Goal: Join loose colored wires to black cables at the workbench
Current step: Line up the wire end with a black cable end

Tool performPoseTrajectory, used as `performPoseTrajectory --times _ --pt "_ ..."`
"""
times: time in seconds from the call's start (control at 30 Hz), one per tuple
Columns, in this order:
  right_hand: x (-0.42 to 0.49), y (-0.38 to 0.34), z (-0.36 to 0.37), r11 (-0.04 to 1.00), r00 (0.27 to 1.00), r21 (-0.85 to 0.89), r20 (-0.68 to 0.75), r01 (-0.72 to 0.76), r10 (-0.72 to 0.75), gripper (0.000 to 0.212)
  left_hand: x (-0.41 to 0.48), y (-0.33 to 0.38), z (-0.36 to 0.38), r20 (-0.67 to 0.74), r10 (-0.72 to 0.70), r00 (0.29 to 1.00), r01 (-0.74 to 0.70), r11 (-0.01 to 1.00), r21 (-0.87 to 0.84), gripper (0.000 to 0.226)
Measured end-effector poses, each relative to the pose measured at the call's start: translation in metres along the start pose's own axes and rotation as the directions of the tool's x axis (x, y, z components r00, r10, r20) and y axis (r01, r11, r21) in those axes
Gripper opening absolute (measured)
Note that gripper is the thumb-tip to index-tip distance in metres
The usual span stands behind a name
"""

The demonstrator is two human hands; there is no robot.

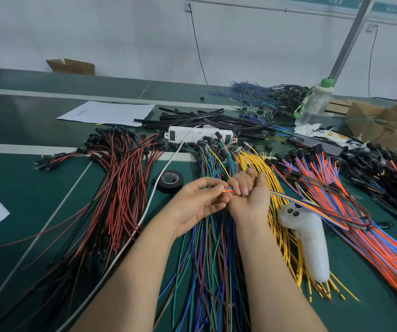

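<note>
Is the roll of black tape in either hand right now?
No, the black tape roll lies on the green mat beside the left hand, which pinches colored wires.

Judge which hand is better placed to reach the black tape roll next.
Left, probably. The left hand merely pinches the wire bundle at its tip and lies beside the black tape roll; the right hand grips the bundle farther away.

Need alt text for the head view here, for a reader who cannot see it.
Two hands hold a thin bunch of colored wires over a green workbench: the left hand pinches its ends, the right hand grips it. Around them lie piles of wires, black tape and a white controller.
</note>
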State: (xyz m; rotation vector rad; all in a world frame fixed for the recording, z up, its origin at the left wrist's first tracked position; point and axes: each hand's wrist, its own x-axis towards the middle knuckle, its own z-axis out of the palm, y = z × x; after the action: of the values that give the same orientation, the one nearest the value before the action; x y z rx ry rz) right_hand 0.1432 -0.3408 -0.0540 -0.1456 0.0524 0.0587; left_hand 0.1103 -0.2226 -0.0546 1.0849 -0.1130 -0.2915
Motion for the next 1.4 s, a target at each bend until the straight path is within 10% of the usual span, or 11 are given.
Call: performPoseTrajectory --times 1.03,1.4 --pt "-0.003 -0.002 0.003 1.000 0.998 -0.006 0.053 -0.019 0.019 0.050 -0.003 0.004 0.005 -0.032 -0.048 0.998 0.051 0.995 0.082 0.004" --pt "0.089 -0.017 0.051 0.967 0.967 -0.092 -0.068 0.238 -0.244 0.051 0.142 0.094 0.011 -0.307 0.487 0.817 0.053 0.468 0.882 0.022"
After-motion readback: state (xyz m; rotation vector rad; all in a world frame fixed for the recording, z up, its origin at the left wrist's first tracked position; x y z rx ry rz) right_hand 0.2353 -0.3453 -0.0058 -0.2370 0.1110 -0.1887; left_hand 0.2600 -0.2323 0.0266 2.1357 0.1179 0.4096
